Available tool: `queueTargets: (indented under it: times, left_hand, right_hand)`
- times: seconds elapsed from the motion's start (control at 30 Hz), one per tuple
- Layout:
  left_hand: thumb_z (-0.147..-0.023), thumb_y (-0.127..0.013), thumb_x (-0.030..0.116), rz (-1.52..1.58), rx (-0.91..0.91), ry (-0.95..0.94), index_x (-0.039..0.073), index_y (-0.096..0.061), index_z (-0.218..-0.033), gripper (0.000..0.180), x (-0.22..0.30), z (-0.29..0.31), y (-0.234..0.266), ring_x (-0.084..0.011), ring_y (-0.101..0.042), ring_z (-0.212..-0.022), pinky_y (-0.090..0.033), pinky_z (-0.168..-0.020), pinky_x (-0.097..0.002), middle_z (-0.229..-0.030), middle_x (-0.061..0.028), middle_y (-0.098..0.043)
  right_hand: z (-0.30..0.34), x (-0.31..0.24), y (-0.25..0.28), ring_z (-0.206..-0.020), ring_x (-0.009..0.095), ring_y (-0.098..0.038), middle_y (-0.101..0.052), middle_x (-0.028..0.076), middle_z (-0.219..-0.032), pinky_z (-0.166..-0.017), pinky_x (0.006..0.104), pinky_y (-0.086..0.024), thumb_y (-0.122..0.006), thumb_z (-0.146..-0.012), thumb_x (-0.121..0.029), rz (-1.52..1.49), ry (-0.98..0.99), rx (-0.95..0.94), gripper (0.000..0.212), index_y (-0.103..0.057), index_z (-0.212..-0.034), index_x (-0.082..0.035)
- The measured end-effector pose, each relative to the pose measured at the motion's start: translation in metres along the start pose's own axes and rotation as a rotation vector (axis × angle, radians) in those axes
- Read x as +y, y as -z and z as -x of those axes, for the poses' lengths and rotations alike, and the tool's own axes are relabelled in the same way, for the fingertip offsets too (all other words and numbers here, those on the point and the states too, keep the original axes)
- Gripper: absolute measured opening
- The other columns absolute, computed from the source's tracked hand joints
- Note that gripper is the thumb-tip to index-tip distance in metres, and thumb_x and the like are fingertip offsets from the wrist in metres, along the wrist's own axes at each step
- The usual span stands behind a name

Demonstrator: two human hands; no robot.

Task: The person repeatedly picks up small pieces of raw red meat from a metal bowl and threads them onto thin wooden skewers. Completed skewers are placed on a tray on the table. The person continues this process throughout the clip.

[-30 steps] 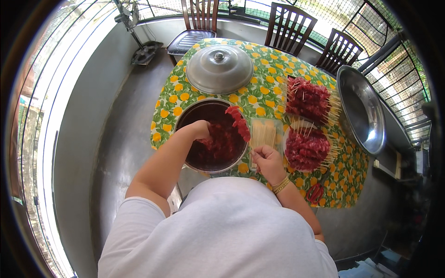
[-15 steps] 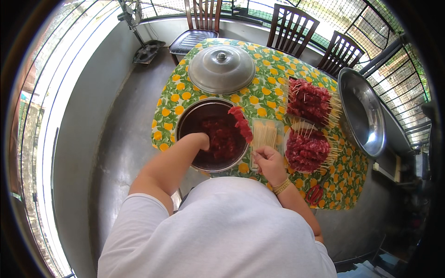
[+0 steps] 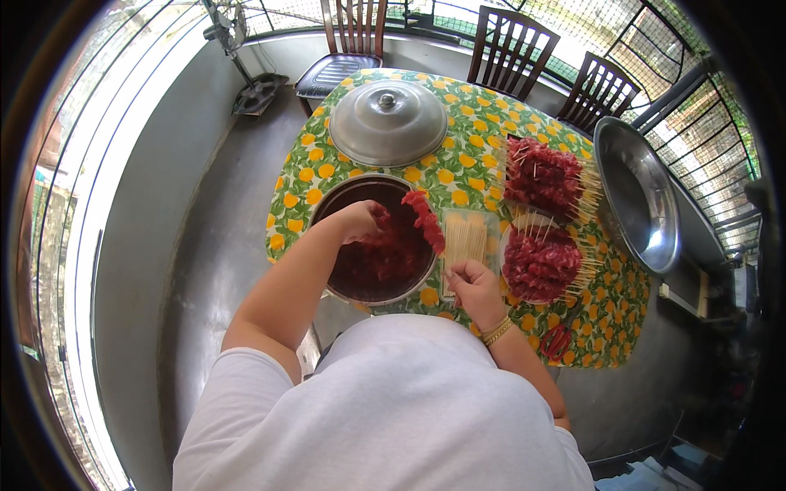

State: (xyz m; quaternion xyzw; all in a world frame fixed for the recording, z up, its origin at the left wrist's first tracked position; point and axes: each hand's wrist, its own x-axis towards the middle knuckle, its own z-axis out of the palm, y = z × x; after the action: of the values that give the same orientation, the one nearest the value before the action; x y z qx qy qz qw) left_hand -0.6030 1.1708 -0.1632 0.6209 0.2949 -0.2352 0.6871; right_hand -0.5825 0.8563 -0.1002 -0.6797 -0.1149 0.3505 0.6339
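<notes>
A large round pot [image 3: 326,199] holds raw red meat [image 3: 382,260] in dark liquid. My left hand [image 3: 358,221] is above the meat, inside the rim, its fingers closed on a piece of meat that they partly hide. My right hand [image 3: 477,290] is closed in a pinch beside the pot, at the lower end of a skewer; the stick is barely visible. Threaded meat [image 3: 425,221] at the skewer's far end hangs over the pot's right rim. Just beyond my right hand, bare bamboo sticks [image 3: 466,241] lie in a clear plastic tray [image 3: 491,222].
Two piles of meat skewers, a far one [image 3: 544,173] and a near one [image 3: 540,266], lie to the right. A metal lid [image 3: 388,131] sits behind the pot. A large steel basin [image 3: 639,192] leans at the table's right edge. Red-handled scissors [image 3: 557,342] lie near the front right.
My left hand has come up out of the meat toward the far side of the pot, now with a piece in its fingers. My right hand stays nearly still with the skewer.
</notes>
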Motion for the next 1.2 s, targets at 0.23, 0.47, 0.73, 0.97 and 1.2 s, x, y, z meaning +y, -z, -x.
queueTargets:
  times: [0.23,0.47,0.73,0.97,1.2]
  left_hand:
    - [-0.086,-0.068,-0.003,-0.1,0.127,0.013,0.003,-0.052,-0.125,0.043,-0.003,0.023,-0.009,-0.0242,-0.071,-0.087,-0.06,-0.073,-0.0361,-0.107,-0.0107,-0.066]
    - [-0.086,-0.073,0.005,-0.231,0.181,-0.211,0.003,-0.059,-0.114,0.032,-0.015,0.026,-0.01,-0.0182,-0.069,-0.082,-0.058,-0.069,-0.031,-0.098,-0.0083,-0.068]
    - [-0.088,-0.072,0.005,-0.243,0.324,-0.145,0.002,-0.057,-0.11,0.027,-0.024,0.014,-0.002,-0.016,-0.067,-0.081,-0.057,-0.067,-0.0307,-0.093,-0.0065,-0.067]
    - [-0.095,-0.065,0.021,-0.233,0.264,0.131,0.002,-0.054,-0.113,0.028,-0.046,0.01,-0.006,-0.0195,-0.069,-0.067,-0.057,-0.063,-0.0326,-0.085,-0.0084,-0.07]
    - [-0.1,-0.055,0.036,-0.427,0.146,0.214,0.005,-0.059,-0.103,0.032,-0.051,0.012,0.001,-0.0222,-0.067,-0.061,-0.055,-0.063,-0.0363,-0.08,-0.0059,-0.071]
  right_hand:
    - [0.003,0.0,0.003,-0.052,0.004,-0.049,-0.059,-0.001,-0.07,-0.045,0.0212,-0.041,-0.065,-0.094,-0.011,0.082,-0.021,0.008,0.012,-0.065,-0.093,0.0]
    - [-0.001,0.002,0.001,-0.058,0.003,-0.05,-0.061,-0.001,-0.072,-0.051,0.0219,-0.041,-0.067,-0.091,-0.009,0.199,-0.029,-0.024,0.01,-0.066,-0.092,0.001]
    - [-0.005,-0.001,0.0,-0.063,0.005,-0.053,-0.062,-0.001,-0.073,-0.055,0.0225,-0.043,-0.067,-0.091,-0.008,0.237,-0.05,-0.043,0.009,-0.066,-0.091,0.001]
    - [-0.004,-0.004,0.001,-0.065,0.006,-0.053,-0.062,0.0,-0.074,-0.057,0.0226,-0.043,-0.066,-0.092,-0.008,0.18,-0.026,-0.064,0.01,-0.065,-0.09,0.002]
    - [-0.004,0.001,0.002,-0.065,0.006,-0.052,-0.062,0.0,-0.073,-0.058,0.0232,-0.043,-0.067,-0.091,-0.008,0.234,0.002,-0.069,0.009,-0.066,-0.09,0.001]
